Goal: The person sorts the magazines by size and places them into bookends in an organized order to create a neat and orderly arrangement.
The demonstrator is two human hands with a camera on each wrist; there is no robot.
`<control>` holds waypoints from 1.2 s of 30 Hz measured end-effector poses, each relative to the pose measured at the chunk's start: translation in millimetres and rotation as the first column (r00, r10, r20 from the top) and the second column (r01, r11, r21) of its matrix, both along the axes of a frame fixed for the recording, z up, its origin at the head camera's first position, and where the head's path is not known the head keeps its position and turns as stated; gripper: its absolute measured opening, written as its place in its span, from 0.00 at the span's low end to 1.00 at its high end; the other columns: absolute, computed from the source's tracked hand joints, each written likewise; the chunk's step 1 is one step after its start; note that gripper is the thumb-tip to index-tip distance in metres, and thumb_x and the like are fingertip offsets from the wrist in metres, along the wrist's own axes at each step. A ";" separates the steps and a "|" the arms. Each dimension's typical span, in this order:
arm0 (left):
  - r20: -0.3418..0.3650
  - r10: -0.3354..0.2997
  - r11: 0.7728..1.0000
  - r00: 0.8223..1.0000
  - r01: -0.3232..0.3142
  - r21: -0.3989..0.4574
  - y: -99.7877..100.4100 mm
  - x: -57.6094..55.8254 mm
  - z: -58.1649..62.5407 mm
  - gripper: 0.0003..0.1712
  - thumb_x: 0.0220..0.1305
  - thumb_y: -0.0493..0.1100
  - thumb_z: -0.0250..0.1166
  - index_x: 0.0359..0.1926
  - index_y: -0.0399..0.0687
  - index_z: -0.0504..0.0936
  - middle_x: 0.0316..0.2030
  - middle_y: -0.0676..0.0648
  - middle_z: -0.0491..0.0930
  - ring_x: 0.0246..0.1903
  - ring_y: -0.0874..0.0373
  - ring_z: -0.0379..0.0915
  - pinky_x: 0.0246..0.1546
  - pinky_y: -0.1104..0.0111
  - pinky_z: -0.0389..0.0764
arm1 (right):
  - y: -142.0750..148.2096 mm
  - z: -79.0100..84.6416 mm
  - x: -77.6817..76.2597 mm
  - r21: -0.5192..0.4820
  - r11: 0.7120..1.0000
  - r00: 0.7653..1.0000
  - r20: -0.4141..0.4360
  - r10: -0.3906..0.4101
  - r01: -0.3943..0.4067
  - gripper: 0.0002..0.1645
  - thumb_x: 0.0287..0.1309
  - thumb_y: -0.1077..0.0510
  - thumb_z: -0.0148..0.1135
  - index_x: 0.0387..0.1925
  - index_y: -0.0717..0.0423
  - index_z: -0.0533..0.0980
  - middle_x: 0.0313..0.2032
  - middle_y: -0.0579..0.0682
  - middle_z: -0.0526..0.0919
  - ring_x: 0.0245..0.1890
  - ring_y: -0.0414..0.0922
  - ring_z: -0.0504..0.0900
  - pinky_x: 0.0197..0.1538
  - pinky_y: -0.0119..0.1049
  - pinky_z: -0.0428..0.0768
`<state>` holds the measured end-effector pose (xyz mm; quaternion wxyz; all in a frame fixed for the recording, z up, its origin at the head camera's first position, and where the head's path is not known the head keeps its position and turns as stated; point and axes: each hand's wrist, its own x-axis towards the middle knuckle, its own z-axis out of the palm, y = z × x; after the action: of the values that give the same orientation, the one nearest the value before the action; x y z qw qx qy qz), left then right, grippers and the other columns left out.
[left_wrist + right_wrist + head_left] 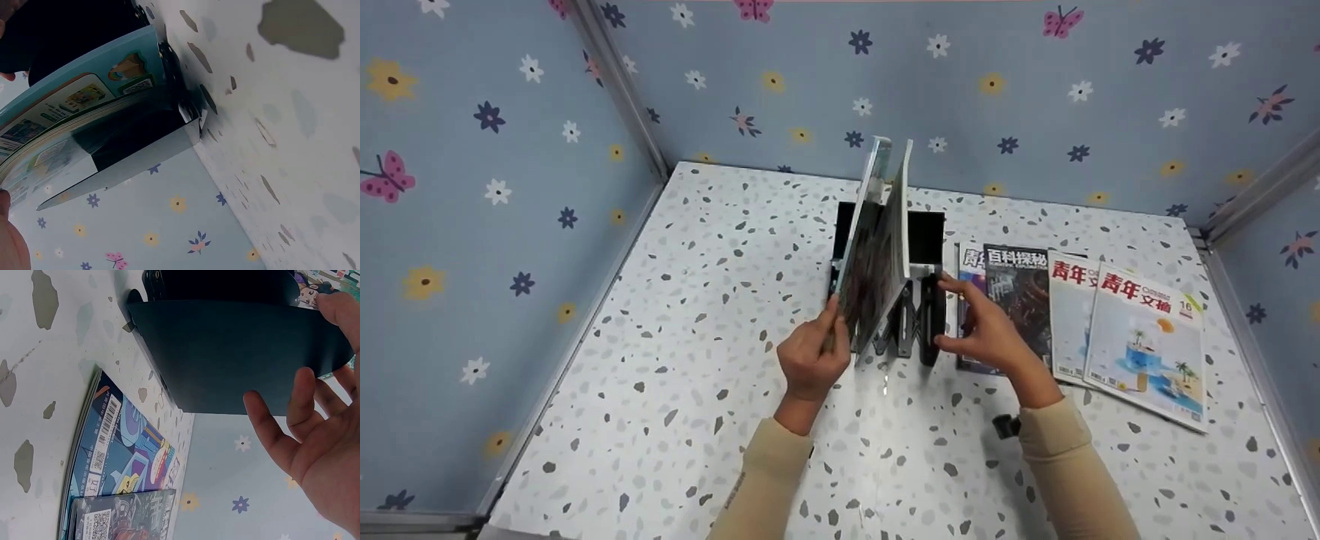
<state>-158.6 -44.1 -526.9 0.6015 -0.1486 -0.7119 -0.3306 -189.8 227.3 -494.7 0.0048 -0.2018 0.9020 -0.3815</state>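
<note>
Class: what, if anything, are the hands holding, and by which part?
The left hand holds the left standing magazine by its near edge; the right hand grips the black bookend panel by its upper edge.

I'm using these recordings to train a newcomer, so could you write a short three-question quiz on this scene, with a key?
1. True or false: in the head view, the flat magazines lie to the right of the black rack.
2. What does the left hand pinch? A: a flat magazine; B: an upright magazine; C: a pen.
3. Fill in: the rightmost flat magazine has the number ___ on its cover.

Key: 1 true; 2 B; 3 16.
</note>
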 end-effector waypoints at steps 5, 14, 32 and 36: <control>0.171 -0.013 1.000 0.985 0.009 0.024 0.0 8.2 7.2 0.23 0.51 0.35 0.67 0.52 0.40 0.83 0.19 0.47 0.82 0.14 0.59 0.72 0.14 0.67 0.71 | -1.0 1.9 -0.8 -0.002 1.000 1.000 0.001 0.000 0.000 0.50 0.42 0.57 0.76 0.67 0.37 0.63 0.71 0.36 0.60 0.22 0.42 0.70 0.25 0.34 0.74; 0.512 -0.203 0.978 0.834 0.152 0.141 -8.7 27.9 21.3 0.21 0.52 0.36 0.64 0.49 0.40 0.81 0.25 0.48 0.84 0.21 0.61 0.79 0.19 0.67 0.78 | -3.6 -0.2 -1.8 0.000 1.000 1.000 0.010 0.000 0.000 0.50 0.43 0.56 0.76 0.68 0.36 0.62 0.72 0.36 0.60 0.22 0.43 0.70 0.25 0.34 0.74; 0.682 -0.463 0.882 0.566 0.221 0.416 -20.6 39.6 42.8 0.46 0.53 0.40 0.67 0.72 0.48 0.56 0.45 0.43 0.79 0.34 0.54 0.83 0.31 0.65 0.83 | -2.2 0.5 -1.6 -0.011 1.000 1.000 -0.003 0.001 -0.001 0.49 0.43 0.57 0.76 0.67 0.40 0.63 0.67 0.43 0.68 0.20 0.43 0.69 0.26 0.35 0.74; 0.695 -0.471 0.878 0.543 0.217 0.426 -21.7 41.7 48.9 0.41 0.57 0.43 0.66 0.70 0.49 0.60 0.39 0.44 0.82 0.31 0.55 0.84 0.31 0.65 0.83 | -1.7 1.4 -0.7 -0.011 1.000 1.000 0.000 0.006 -0.006 0.49 0.43 0.57 0.76 0.68 0.41 0.63 0.66 0.44 0.69 0.21 0.43 0.70 0.26 0.35 0.74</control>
<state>-116.9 -65.8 -478.0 0.1676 -0.0387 -0.8003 -0.5744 -190.5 225.6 -493.4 0.0047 -0.2044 0.8993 -0.3865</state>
